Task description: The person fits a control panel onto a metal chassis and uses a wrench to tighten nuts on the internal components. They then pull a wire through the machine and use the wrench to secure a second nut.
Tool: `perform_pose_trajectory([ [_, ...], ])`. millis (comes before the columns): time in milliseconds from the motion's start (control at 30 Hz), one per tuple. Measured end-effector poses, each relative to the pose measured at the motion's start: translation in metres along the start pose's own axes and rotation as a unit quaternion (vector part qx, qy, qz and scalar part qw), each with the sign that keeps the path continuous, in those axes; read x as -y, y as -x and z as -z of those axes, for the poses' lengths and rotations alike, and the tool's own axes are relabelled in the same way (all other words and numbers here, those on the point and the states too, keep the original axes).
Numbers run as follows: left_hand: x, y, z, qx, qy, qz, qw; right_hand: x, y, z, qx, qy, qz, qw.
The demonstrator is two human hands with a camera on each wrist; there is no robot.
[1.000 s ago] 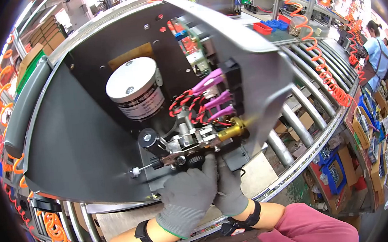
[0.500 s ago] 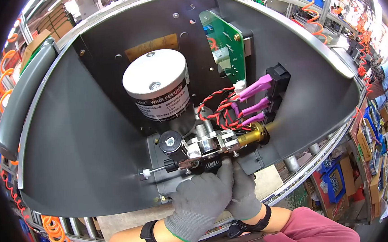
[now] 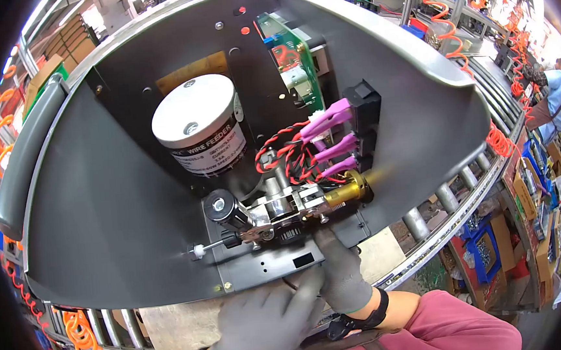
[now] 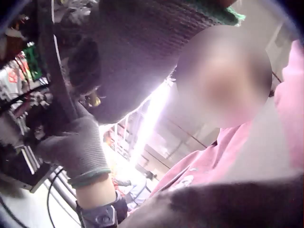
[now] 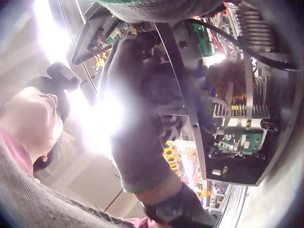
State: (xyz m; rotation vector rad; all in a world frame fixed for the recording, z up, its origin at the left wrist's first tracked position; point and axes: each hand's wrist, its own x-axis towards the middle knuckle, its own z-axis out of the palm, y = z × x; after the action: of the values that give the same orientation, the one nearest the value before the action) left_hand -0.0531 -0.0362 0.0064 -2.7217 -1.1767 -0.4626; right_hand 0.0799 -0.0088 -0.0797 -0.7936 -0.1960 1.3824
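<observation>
In the head view a dark housing (image 3: pixel 100 207) holds a white-topped motor (image 3: pixel 195 113) and a metal feed mechanism (image 3: pixel 276 208). My gloved right hand (image 3: pixel 343 275) is at the front edge of the base plate (image 3: pixel 261 267), one digit on its top just below the mechanism, the others hidden. My gloved left hand (image 3: pixel 261 319) is lower left, in front of the plate, one digit pointing towards my right hand; whether it holds anything is unclear. In the left wrist view my right hand (image 4: pixel 78 147) is by a panel edge; the right wrist view shows my left hand (image 5: pixel 137 114).
Red-and-black wires and purple connectors (image 3: pixel 332 119) run right of the motor. A green circuit board (image 3: pixel 292 57) stands behind them. Rollers (image 3: pixel 446 197) flank the housing. Orange coiled hoses (image 3: pixel 84 338) hang around, and a person in blue (image 3: pixel 555 100) is at the far right.
My left hand has come down and left, away from the mechanism, uncovering the plate's front part. My right hand stays near the mechanism. The head view has shifted.
</observation>
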Motion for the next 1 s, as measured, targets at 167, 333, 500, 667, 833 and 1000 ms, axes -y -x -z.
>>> perform_pose_trajectory([
  [167, 0.029, 0.071, 0.019, -0.150, 0.010, 0.234, 0.961, -0.004, 0.002, 0.009, -0.006, 0.329, 0.194, 0.924],
  [333, 0.060, 0.100, 0.024, -0.221, 0.007, 0.395, 0.892, 0.000, 0.002, 0.021, 0.058, 0.600, 0.320, 0.731],
  [500, 0.079, 0.075, 0.021, -0.188, -0.033, 0.325, 0.926, -0.003, -0.002, 0.014, 0.039, 0.453, 0.245, 0.856],
  [667, 0.080, 0.077, 0.015, -0.111, -0.070, 0.253, 0.958, -0.006, 0.002, 0.005, -0.039, 0.157, 0.097, 0.982],
  [833, 0.069, 0.103, 0.003, -0.144, -0.155, 0.190, 0.959, -0.008, -0.001, 0.001, 0.004, 0.103, 0.137, 0.985],
  [1000, 0.042, 0.083, 0.017, -0.172, -0.085, 0.091, 0.977, -0.001, 0.000, -0.004, 0.009, 0.071, 0.073, 0.995],
])
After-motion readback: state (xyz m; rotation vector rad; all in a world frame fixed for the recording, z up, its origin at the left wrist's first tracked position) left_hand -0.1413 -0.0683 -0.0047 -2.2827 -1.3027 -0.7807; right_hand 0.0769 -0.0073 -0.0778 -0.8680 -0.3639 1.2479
